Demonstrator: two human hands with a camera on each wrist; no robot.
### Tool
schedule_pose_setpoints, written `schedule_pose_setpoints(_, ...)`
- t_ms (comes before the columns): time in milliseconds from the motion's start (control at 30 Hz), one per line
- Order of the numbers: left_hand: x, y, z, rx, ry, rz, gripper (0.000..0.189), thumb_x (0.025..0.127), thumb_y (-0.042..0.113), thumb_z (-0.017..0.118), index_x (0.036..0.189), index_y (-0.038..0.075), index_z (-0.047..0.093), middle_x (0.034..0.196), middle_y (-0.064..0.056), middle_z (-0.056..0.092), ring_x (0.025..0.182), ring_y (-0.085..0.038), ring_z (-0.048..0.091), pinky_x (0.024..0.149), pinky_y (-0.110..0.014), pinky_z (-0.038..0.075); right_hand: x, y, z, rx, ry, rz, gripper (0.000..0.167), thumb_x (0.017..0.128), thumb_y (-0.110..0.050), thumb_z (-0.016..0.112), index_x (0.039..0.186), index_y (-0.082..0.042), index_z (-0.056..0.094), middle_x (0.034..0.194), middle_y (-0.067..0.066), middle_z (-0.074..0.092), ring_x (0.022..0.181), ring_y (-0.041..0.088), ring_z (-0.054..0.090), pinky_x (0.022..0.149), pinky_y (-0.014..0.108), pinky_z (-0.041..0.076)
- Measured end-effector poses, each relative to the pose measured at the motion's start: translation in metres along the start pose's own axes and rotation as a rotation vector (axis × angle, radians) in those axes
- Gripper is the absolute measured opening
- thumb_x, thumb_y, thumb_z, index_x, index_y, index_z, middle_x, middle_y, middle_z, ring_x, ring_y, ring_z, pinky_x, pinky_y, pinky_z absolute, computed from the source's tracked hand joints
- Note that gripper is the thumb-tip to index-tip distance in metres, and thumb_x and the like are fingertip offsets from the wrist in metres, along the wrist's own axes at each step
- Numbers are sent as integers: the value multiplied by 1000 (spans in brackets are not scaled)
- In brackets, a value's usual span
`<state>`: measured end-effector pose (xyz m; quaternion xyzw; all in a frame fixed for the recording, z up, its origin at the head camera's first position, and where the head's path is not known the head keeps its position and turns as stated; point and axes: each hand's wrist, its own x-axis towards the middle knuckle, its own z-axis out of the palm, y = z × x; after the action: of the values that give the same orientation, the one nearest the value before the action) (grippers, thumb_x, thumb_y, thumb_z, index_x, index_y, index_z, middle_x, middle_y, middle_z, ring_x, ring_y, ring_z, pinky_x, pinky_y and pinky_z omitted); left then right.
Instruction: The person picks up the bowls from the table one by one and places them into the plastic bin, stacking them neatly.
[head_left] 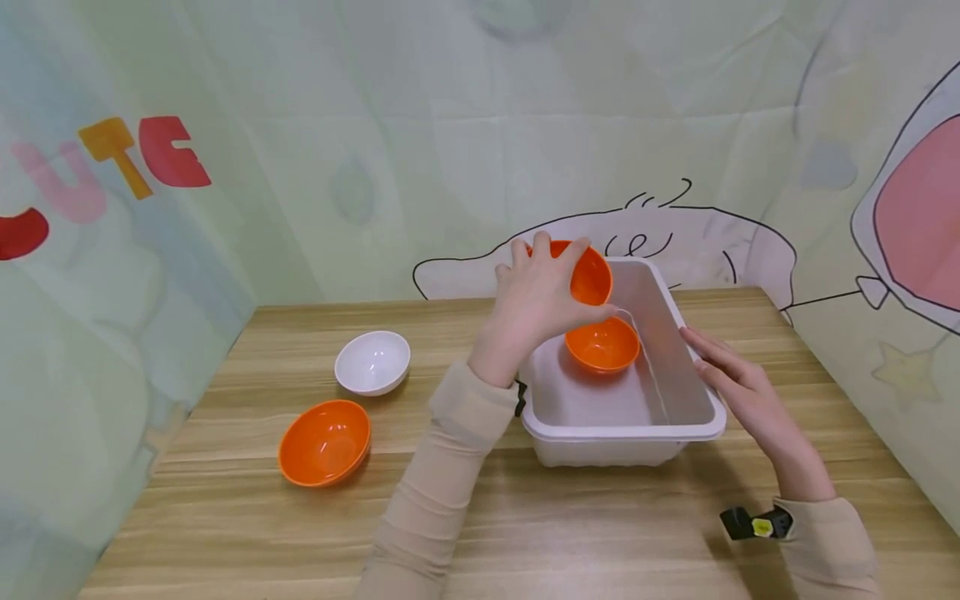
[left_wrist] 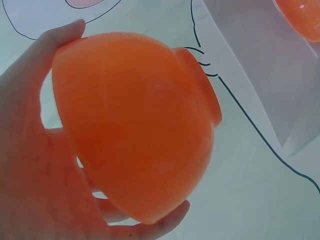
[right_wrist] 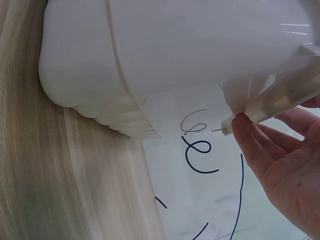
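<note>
My left hand [head_left: 534, 293] grips an orange bowl [head_left: 592, 277] by its sides, thumb on one side and fingers spread round the other. The bowl is tilted above the far left part of a white plastic bin [head_left: 626, 432]. In the left wrist view the outside of this bowl [left_wrist: 135, 125] and its foot ring face the camera. A second orange bowl [head_left: 602, 346] sits inside the bin, on its floor. My right hand [head_left: 738, 387] rests against the bin's right rim, fingers nearly straight; in the right wrist view its fingertips [right_wrist: 241, 125] touch the rim.
Left of the bin, a white bowl [head_left: 372, 364] stands on the wooden table [head_left: 247, 533]. Another orange bowl [head_left: 325, 444] stands nearer the front, rim up. Behind the table hangs a printed cloth backdrop [head_left: 390, 150]. A dark wrist device [head_left: 756, 524] sits at the right cuff.
</note>
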<state>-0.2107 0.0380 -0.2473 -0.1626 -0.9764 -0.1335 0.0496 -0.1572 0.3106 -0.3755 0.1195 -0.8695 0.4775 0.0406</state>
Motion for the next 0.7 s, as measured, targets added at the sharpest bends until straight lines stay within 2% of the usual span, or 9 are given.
schedule_pose_setpoints(33,1,1,0,2,-4,1,91,73,76,60,149,36,31,142,-10,36,124,-30,32,91,-46,42,0,0,0,5,-1,0,47,103,-30,43,148,-21,38,156,-5,33,133,-14,28,114,27,30)
schedule_pose_setpoints(133,4,3,0,5,-9,5,90,73,75,60,149,36,31,142,-10,37,123,-30,33,91,-46,43,0,1,0,19,-4,9,47,103,-30,43,148,-21,37,157,-6,33,134,-14,27,116,50,26)
schedule_pose_setpoints(167,5,4,1,7,-11,7,90,73,75,60,149,36,31,141,-10,38,123,-30,33,91,-46,43,0,1,0,19,-5,12,47,103,-30,43,149,-21,37,157,-6,32,134,-13,27,115,54,25)
schedule_pose_setpoints(300,9,8,1,3,-26,8,88,74,73,61,148,36,31,140,-9,39,124,-30,32,92,-47,43,1,1,0,22,-8,22,47,103,-31,43,149,-21,37,157,-4,32,136,-11,27,114,57,25)
schedule_pose_setpoints(467,15,14,4,10,-43,3,87,76,72,60,149,38,28,143,-9,37,127,-30,32,97,-49,42,0,0,0,49,-12,29,48,103,-31,43,149,-21,37,158,-4,30,136,-11,26,108,68,22)
schedule_pose_setpoints(567,18,18,5,23,-46,1,87,76,73,58,150,39,27,144,-9,36,128,-30,33,98,-49,42,0,0,0,43,-15,30,48,103,-31,42,149,-22,36,158,-6,30,135,-12,26,109,67,22)
schedule_pose_setpoints(700,21,21,6,34,-55,-5,86,77,73,58,150,39,27,146,-8,36,127,-29,34,99,-48,42,-1,-1,0,13,-13,26,47,103,-31,42,149,-22,36,157,-7,31,133,-14,27,117,42,28)
